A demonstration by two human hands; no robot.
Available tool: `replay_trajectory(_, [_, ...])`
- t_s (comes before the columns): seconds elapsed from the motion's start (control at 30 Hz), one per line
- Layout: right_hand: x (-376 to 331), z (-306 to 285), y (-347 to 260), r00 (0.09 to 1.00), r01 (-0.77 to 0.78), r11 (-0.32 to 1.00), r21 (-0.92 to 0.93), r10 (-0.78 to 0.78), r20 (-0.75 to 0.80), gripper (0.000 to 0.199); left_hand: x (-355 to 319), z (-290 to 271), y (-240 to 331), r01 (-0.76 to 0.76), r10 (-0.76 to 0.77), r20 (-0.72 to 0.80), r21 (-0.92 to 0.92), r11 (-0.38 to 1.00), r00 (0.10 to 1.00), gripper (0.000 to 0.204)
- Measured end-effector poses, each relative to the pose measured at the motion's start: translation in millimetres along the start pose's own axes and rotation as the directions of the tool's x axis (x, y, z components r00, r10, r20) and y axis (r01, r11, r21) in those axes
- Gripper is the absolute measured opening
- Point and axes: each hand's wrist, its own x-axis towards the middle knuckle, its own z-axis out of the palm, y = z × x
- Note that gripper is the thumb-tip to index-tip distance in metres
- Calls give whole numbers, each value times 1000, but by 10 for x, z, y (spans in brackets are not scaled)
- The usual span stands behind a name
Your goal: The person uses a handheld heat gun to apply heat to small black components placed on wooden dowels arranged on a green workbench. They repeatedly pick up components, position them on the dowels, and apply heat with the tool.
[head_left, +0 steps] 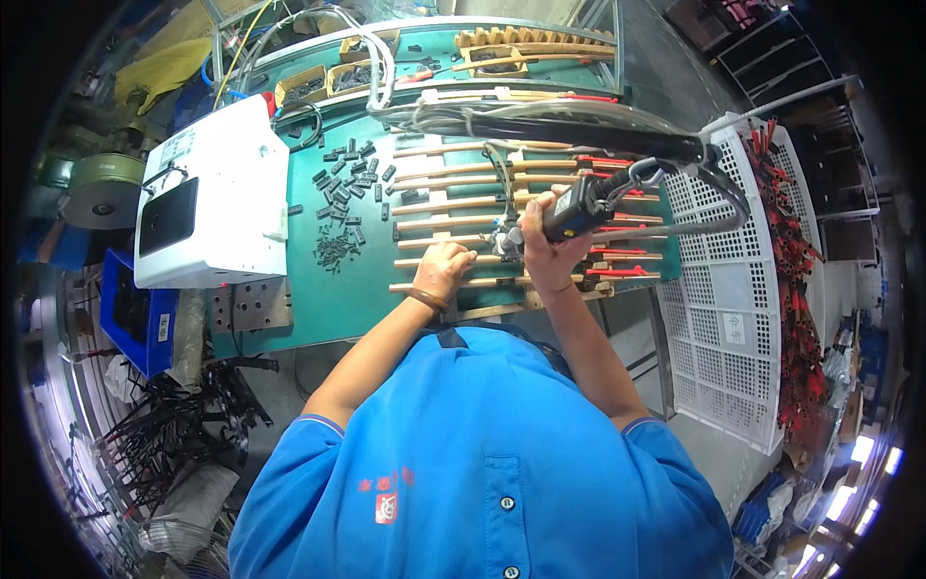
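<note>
Right hand [552, 253] is wrapped tight around the black driver [577, 210], fingers curled about its body, the tool hanging from a hose [579, 135] that sweeps in from above. The driver's nose points down and left, onto a small grey part [508, 239] sitting on the wooden strips [453, 203], just left of the right hand's knuckles. Left hand [444, 270] lies close beside it, fingers bunched and pressed down on a strip right next to that part (whether it pinches anything beneath the fingertips I cannot tell). So the two hands are near each other, almost touching, with the work point between them and slightly above the left hand.

The strips run in a row across the green bench [347, 289], pale wood with red ends [617, 273] off to the right. Left of the strips, well apart from both hands, a scatter of small black pieces [345, 183] lies loose on the mat. Further left stands a white box [207, 198] with a dark panel. On the right, a white crate [733, 289] leans beside the bench, and red-tipped rods [796, 289] are stacked beyond it. Trays [333, 79] of parts sit along the far edge
</note>
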Motion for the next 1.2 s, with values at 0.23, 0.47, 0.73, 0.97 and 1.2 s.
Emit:
replay_trajectory(0.23, [431, -45, -370, 994, -102, 994, 41, 101, 33, 34, -29, -16, 56, 40, -40, -11, 26, 999, 999, 20])
replay_trajectory(0.47, [736, -19, -635, 999, -36, 999, -10, 36, -12, 28, 247, -69, 208, 46, -45, -78, 6, 999, 996, 25])
replay_trajectory(0.73, [779, -18, -443, 999, 15, 999, 33, -14, -39, 30, 557, 353, 113, 242, -229, 123, -100, 965, 966, 23])
replay_trajectory(0.97, [629, -15, -191, 996, -32, 998, 52, 36, -85, 31, 539, 442, 61, 209, -199, 101, -101, 973, 975, 16])
replay_trajectory(1.2, [623, -32, -156, 996, -40, 998, 47, 44, -74, 30, 544, 440, 51, 203, -189, 136, -96, 974, 973, 21])
